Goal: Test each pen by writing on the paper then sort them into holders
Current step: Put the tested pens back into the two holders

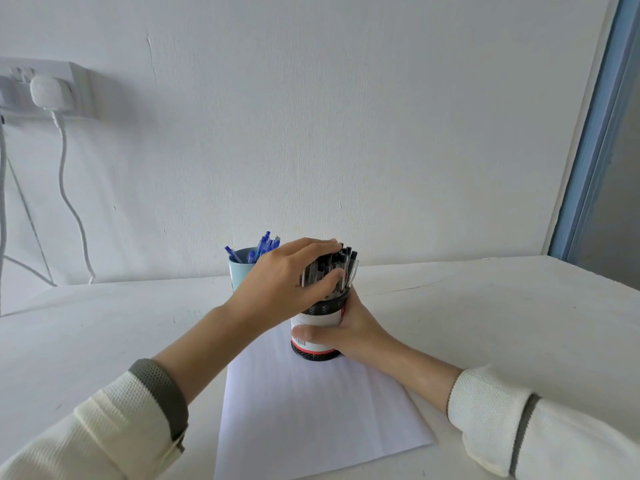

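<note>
A black mesh holder (pixel 317 318) with a white label stands on the far end of a white sheet of paper (pixel 311 417). It is packed with several black pens (pixel 341 263). My right hand (pixel 349 332) wraps around the holder's body from the right. My left hand (pixel 287 278) lies over the tops of the black pens, its fingers closed around the bunch. Behind and to the left stands a light blue cup (pixel 240 268) holding several blue pens (pixel 263 245), partly hidden by my left hand.
The white table (pixel 502 323) meets a white wall at the back. A wall socket (pixel 45 88) with a plugged-in charger and hanging white cables sits at the upper left. A blue window frame (pixel 599 133) runs down the right side.
</note>
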Motion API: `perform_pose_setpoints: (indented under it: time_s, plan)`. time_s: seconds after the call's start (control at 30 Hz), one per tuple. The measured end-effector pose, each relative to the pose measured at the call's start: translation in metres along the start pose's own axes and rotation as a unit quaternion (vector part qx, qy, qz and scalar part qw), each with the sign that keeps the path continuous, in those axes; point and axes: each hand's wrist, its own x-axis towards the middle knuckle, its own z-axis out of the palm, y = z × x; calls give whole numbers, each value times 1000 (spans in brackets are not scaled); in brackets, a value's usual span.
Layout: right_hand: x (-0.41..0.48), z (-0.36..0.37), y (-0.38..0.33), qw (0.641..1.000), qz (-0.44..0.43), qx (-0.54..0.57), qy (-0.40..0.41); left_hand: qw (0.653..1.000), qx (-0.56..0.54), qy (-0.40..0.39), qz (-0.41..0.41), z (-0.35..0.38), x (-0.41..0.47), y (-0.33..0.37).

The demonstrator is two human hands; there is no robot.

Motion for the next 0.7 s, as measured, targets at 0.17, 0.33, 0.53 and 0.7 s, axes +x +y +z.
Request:
perform_pose_setpoints:
  time_s: [0.17,0.33,0.53,0.7]
  plan:
    - [-1,-11,-7,999,5,-9,-54,1000,-1,-4,16,-3,-4,1]
    - [9,-16,-3,999,-17,-38,7,990,-53,61,-117,-9,-50,-20]
    - [39,-24,8,993,7,-48,112,926,-24,-319,-199,-22,-94,-44]
    - [56,-23,15,989,29,-61,132,868,-4,-431,-247,-34,-96,-63]
